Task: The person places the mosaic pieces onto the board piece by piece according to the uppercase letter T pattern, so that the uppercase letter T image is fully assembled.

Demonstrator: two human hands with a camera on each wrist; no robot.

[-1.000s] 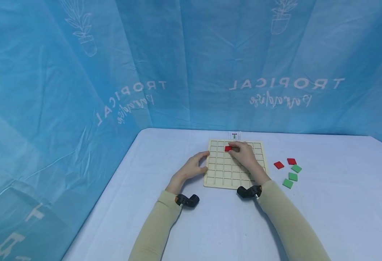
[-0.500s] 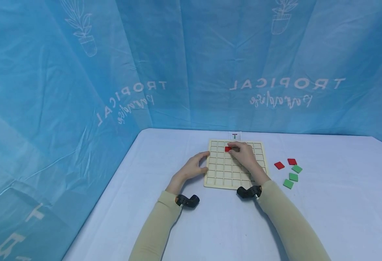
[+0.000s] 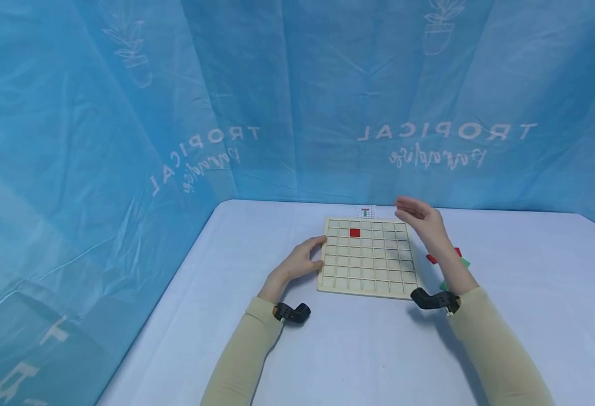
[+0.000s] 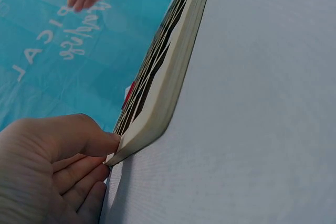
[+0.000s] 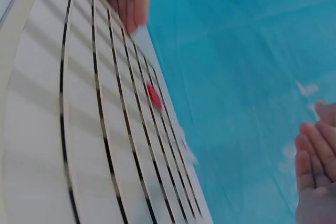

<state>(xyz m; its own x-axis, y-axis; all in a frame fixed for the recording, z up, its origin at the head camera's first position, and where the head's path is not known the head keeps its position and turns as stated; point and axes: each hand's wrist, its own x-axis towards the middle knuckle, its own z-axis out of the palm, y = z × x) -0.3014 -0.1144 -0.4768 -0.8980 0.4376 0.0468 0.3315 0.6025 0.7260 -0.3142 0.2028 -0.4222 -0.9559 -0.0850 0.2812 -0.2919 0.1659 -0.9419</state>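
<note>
Head view: left hand (image 3: 297, 262), thumb and fingers spread, is touching the left edge of the wooden grid board (image 3: 367, 262), apparently steadying it. Red square tile (image 3: 355, 232) is lying in a second-row cell. Right hand (image 3: 426, 221), loosely extended, empty, is hovering near the far right corner, no longer pinching that tile.

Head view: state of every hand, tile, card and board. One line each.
Grid board: flat, one cell filled.
Red tile: set in that cell.
Left hand: touching the board's left edge.
Right hand: raised, empty.
Loose red tiles: off the board, partly hidden by right arm.
Loose green tiles: likewise.
Printed card: beyond the board's far edge.
</note>
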